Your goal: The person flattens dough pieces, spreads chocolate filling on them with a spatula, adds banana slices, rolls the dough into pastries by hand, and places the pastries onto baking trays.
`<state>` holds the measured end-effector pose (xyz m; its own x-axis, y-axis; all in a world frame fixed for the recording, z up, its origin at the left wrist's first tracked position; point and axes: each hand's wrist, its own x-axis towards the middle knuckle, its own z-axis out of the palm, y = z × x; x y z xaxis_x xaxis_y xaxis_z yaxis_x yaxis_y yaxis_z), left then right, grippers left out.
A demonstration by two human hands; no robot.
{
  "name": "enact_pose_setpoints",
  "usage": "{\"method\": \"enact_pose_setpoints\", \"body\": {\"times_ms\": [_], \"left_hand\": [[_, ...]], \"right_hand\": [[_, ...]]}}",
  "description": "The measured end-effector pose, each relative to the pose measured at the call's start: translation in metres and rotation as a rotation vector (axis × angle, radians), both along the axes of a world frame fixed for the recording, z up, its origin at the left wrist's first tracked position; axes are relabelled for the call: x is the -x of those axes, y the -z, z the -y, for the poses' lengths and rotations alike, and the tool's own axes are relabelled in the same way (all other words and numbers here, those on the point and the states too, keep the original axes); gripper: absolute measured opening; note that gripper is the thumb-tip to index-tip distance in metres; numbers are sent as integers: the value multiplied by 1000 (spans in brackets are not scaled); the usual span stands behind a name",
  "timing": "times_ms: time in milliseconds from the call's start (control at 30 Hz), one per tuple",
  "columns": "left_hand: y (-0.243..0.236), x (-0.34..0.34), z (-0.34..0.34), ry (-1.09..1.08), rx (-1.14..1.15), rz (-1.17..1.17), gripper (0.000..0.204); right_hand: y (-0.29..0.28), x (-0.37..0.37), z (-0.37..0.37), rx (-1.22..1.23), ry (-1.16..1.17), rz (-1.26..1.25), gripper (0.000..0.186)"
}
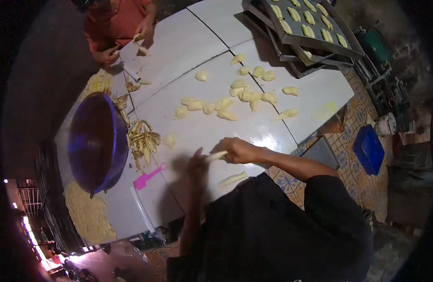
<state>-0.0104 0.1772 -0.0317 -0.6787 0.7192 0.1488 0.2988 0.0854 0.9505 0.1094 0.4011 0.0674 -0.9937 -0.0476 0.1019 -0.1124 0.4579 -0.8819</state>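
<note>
A slim, pale dough roll (217, 156) is stretched between my two hands above the white table. My left hand (197, 165), a little blurred, closes on its left end. The right hand (241, 151) has its fingers curled round the other end. Just in front of my body lies another long dough roll (233, 179). Beyond my hands, several loose dough lumps (245, 94) are scattered over the tabletop, and a small flat dough piece (169, 141) lies to the left of them. Left of that sits a pile of slender, brown-streaked yellowish strips (143, 139), which look like banana.
A big purple-blue basin (121, 155) stands at the left, by a dough sheet (87, 211). Nearby lie a pink scraper (148, 178) and a white stick (142, 209). Stacked metal trays (296, 40) hold shaped dough at the far right. Across the table, a person in red (115, 28) handles dough.
</note>
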Motion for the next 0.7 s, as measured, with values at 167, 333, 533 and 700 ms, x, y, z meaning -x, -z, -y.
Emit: {"method": "enact_pose_setpoints", "body": {"times_ms": [167, 333, 533, 700], "left_hand": [[-80, -83, 12, 189, 209, -395, 55], [-44, -96, 19, -36, 157, -76, 64], [-96, -88, 3, -278, 33, 1025, 55], [-195, -83, -21, -86, -110, 1037, 51]], "right_hand": [[10, -95, 7, -116, -114, 53, 54], [8, -78, 36, -510, -5, -153, 78], [47, -75, 69, -137, 131, -86, 41], [43, -127, 78, 1641, 504, 427, 60]]}}
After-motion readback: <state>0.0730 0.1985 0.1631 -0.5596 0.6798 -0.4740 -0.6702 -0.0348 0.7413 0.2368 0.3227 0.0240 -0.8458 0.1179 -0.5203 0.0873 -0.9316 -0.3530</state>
